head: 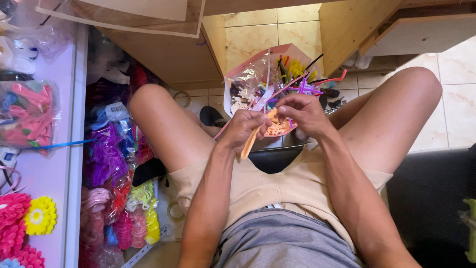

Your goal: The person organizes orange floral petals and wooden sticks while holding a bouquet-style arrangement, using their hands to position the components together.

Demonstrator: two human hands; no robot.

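Basically, both hands meet over the lap: left hand (245,126) closed on an orange foam strip (249,144) hanging down from its fist, right hand (302,111) pinching an orange foam cutout (277,126) held between the two hands. Just behind them a pink box (248,64) of pipe cleaners and foam bits sits between the knees, partly blocked by the hands; bagged craft stock (111,164) piles at left beside a white table (69,164) with foam flowers (27,221). The cutout's shape is hard to make out — fingers cover it.
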